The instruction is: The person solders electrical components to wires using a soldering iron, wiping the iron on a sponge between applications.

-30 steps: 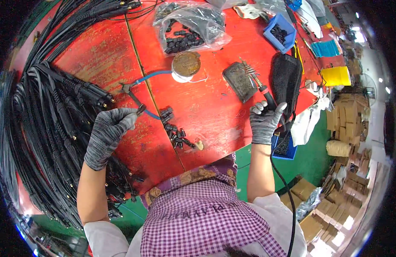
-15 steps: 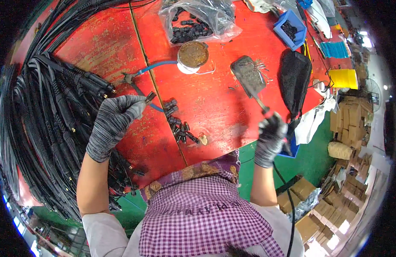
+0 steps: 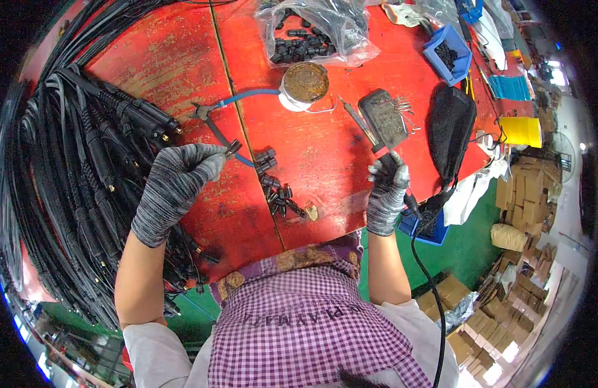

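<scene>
My left hand (image 3: 176,187), in a grey striped glove, pinches a small black connector piece (image 3: 234,147) over the red table. My right hand (image 3: 387,194), gloved alike, grips a soldering iron (image 3: 362,123) by its handle; the tip points far left, clear of the connector. Beside the iron lies a dark worn pad (image 3: 384,116) with several metal pins (image 3: 404,107) at its right edge. A round tin of brown material (image 3: 305,82) rests on a white spool (image 3: 289,101). Blue-handled cutters (image 3: 202,111) lie beyond my left hand. Loose black connectors (image 3: 281,197) sit between my hands.
Bundled black cables (image 3: 92,187) with plug ends cover the left side. At the back are a clear bag of black parts (image 3: 305,45) and a blue bin (image 3: 449,55). A black mesh pouch (image 3: 451,123) lies right. The iron's cord (image 3: 428,278) trails past my right arm.
My right hand has moved left with the soldering iron, whose tip has come off the dark pad to its left side. My left hand still holds the connector piece. The whole view has shifted slightly.
</scene>
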### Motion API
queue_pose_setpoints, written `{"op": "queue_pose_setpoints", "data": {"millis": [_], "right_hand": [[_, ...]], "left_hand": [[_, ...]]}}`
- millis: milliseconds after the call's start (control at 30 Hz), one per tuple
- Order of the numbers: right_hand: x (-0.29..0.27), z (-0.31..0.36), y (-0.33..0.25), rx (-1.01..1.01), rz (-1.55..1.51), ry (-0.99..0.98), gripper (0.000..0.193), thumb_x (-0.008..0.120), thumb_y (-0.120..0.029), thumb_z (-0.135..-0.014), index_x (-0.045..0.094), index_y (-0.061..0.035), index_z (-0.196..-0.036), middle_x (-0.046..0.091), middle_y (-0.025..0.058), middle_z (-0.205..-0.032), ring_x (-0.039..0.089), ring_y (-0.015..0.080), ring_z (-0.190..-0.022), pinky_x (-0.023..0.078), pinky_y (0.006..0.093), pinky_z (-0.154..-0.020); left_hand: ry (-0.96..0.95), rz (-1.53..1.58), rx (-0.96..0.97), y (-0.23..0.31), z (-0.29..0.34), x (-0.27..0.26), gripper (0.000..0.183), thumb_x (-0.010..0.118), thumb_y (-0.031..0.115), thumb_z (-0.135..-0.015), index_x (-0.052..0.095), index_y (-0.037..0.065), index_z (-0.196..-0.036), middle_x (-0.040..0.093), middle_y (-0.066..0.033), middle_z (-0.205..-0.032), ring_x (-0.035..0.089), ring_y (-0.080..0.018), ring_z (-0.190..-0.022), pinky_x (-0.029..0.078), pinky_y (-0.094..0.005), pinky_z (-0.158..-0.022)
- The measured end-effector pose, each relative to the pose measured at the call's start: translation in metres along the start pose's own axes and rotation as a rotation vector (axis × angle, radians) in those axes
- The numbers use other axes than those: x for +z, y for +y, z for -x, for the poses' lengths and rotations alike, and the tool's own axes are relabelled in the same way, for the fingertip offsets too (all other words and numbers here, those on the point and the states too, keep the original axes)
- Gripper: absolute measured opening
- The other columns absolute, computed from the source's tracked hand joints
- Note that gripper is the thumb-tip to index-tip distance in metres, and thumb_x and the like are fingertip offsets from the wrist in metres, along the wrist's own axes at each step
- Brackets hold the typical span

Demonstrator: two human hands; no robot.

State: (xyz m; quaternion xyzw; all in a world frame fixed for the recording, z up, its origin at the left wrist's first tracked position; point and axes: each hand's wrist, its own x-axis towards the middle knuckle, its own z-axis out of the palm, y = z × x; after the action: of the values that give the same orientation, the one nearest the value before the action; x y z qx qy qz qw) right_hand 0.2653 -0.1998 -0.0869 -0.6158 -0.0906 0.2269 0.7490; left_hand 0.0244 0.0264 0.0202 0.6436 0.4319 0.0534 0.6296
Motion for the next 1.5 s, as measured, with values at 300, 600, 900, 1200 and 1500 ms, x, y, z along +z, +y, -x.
{"op": "queue_pose_setpoints", "data": {"millis": [300, 600, 900, 1200, 1500], "right_hand": [[0.002, 0.000, -0.003, -0.005, 0.018, -0.034, 0.059, 0.048, -0.051, -0.080, 0.048, -0.0008, -0.110, 0.058, 0.0086, -0.084, 0.056, 0.0154, -0.068, 0.044, 0.0240, -0.057], [0.009, 0.000, -0.004, -0.031, -0.014, 0.014, 0.053, 0.054, -0.046, -0.080, 0.051, 0.0010, -0.104, 0.058, 0.0091, -0.078, 0.057, 0.0158, -0.063, 0.044, 0.0247, -0.052], [0.005, 0.002, -0.006, -0.017, 0.050, -0.026, 0.056, 0.048, -0.049, -0.082, 0.048, -0.0013, -0.110, 0.058, 0.0077, -0.086, 0.056, 0.0146, -0.068, 0.043, 0.0236, -0.057], [0.001, 0.000, -0.005, -0.004, 0.037, -0.037, 0.055, 0.047, -0.049, -0.082, 0.048, -0.0013, -0.110, 0.057, 0.0074, -0.085, 0.055, 0.0149, -0.069, 0.043, 0.0237, -0.058], [0.002, 0.001, -0.004, -0.012, 0.060, -0.017, 0.056, 0.047, -0.050, -0.082, 0.050, -0.0016, -0.109, 0.057, 0.0069, -0.085, 0.055, 0.0150, -0.069, 0.042, 0.0238, -0.059]], "left_hand": [[-0.008, 0.046, -0.002, -0.004, 0.000, 0.000, 0.017, 0.055, 0.003, -0.079, 0.060, -0.004, -0.093, 0.060, -0.0010, -0.074, 0.051, -0.0065, -0.068, 0.043, -0.0215, -0.064], [0.001, 0.030, -0.011, -0.003, 0.002, 0.000, 0.018, 0.055, 0.003, -0.079, 0.060, -0.004, -0.095, 0.060, -0.0015, -0.073, 0.052, -0.0066, -0.067, 0.043, -0.0213, -0.064], [-0.004, -0.018, 0.002, -0.002, 0.001, 0.000, 0.017, 0.055, 0.005, -0.079, 0.061, -0.004, -0.094, 0.060, -0.0016, -0.072, 0.051, -0.0066, -0.066, 0.043, -0.0217, -0.062], [-0.013, 0.007, 0.014, -0.003, 0.001, -0.002, 0.018, 0.055, 0.005, -0.079, 0.061, -0.003, -0.094, 0.060, -0.0010, -0.071, 0.051, -0.0061, -0.065, 0.043, -0.0212, -0.062], [-0.006, -0.020, 0.003, -0.007, 0.000, -0.002, 0.019, 0.055, 0.005, -0.079, 0.061, -0.003, -0.095, 0.061, -0.0019, -0.071, 0.052, -0.0067, -0.066, 0.043, -0.0218, -0.062]]}}
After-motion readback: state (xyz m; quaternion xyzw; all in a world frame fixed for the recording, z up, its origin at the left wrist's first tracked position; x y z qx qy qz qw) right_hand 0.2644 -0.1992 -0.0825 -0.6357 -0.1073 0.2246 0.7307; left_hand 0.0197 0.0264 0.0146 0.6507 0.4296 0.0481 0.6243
